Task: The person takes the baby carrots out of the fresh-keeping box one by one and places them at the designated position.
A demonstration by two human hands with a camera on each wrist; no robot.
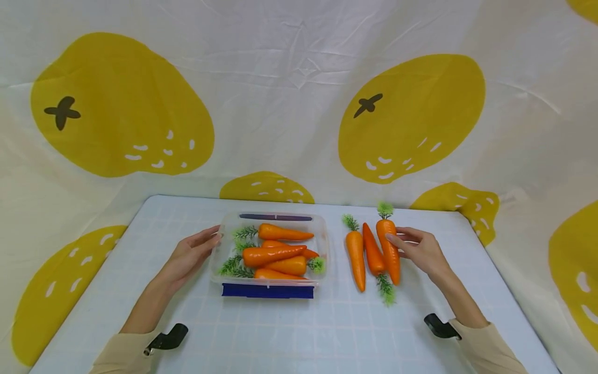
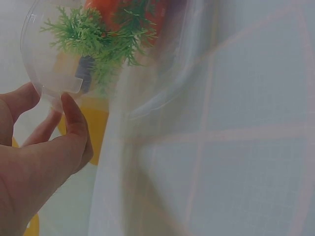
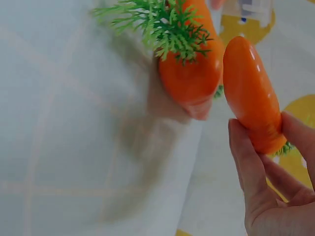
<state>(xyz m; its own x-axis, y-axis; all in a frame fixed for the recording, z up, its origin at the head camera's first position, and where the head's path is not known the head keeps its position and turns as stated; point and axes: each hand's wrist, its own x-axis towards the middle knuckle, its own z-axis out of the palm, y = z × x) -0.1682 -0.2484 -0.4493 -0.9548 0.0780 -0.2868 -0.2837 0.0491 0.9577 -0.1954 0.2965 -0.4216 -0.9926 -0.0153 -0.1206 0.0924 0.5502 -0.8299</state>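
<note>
My left hand (image 1: 189,259) pinches the left rim of a clear plastic container (image 2: 34,54) between thumb and fingers. Inside it lie several orange carrots (image 1: 273,255) with feathery green tops, piled over one another. To the right, my right hand (image 1: 422,252) grips a carrot (image 3: 251,93) near its top end, thumb on one side and fingers on the other. In the right wrist view this carrot looks raised off the table. Just left of it lie two more carrots, one (image 1: 372,252) with its greens toward me and another (image 1: 356,259) with its greens pointing away.
The container has dark blue latches (image 1: 267,291) at front and back. Under everything is a white table (image 1: 261,337) with a faint grid. A pale curtain (image 1: 280,104) printed with yellow fruit hangs behind it. A black wrist camera (image 1: 168,336) sits on the left sleeve.
</note>
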